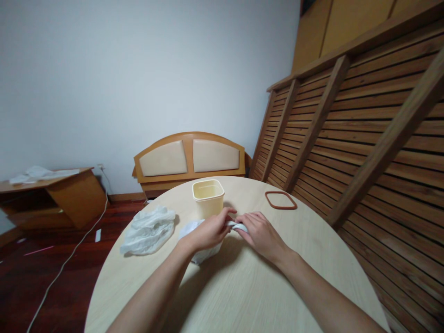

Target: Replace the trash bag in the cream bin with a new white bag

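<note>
Both of my hands meet near the middle of the round table, closed on one white plastic bag (207, 254). A twisted end of the bag runs between the fingers of my left hand (214, 230) and my right hand (258, 233). The rest of it bulges out under and beside my left hand, partly hidden by the wrist. Just behind my left hand stands a cream bin (210, 203), upright with its open top showing. A second crumpled white plastic bag (151, 231) lies on the left part of the table.
A brown rounded-square ring (280, 200) lies flat at the table's (277, 296) back right. Slatted wood panels (381, 148) lean close along the right side. Behind the table is a padded headboard (190, 157). On the left, a cable (74, 249) crosses the floor by a low desk (74, 194).
</note>
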`<state>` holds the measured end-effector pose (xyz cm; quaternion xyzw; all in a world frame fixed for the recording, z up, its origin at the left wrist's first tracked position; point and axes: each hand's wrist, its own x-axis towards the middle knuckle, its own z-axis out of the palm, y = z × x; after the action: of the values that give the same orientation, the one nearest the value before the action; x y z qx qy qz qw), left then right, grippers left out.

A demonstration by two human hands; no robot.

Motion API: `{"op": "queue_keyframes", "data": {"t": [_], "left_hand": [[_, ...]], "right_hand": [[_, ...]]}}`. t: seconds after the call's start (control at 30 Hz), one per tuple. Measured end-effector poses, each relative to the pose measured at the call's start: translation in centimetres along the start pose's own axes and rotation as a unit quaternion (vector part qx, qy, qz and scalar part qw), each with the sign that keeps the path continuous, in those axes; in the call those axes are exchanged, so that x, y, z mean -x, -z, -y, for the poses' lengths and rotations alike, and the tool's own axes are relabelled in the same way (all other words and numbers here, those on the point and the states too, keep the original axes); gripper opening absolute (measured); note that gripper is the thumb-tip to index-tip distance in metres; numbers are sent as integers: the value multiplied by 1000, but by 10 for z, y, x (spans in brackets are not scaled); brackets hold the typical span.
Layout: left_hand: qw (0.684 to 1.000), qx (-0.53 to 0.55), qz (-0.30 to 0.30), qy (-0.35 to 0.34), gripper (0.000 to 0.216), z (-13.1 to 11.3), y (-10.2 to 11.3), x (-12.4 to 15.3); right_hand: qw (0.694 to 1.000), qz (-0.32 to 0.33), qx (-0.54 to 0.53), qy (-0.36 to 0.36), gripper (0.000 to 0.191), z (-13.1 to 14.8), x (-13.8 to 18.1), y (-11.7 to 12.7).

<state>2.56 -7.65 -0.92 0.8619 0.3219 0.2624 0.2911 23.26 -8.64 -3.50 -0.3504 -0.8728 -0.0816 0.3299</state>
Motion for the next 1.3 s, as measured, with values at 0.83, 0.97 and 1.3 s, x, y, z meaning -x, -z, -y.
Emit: {"op": "queue_keyframes", "data": {"t": [0.83,0.97,1.3], "left_hand": [[997,62,3,50,22,-6,1,0],[997,70,-4,41,23,-1,-1,0],[988,139,-46,58,37,3,1,-5]], "right_hand": [[992,-94,-9,79,16,-10,4,1],[992,-111,-12,55,15,-9,3,-2],[995,-104,1,7,39,5,1,-3]]}}
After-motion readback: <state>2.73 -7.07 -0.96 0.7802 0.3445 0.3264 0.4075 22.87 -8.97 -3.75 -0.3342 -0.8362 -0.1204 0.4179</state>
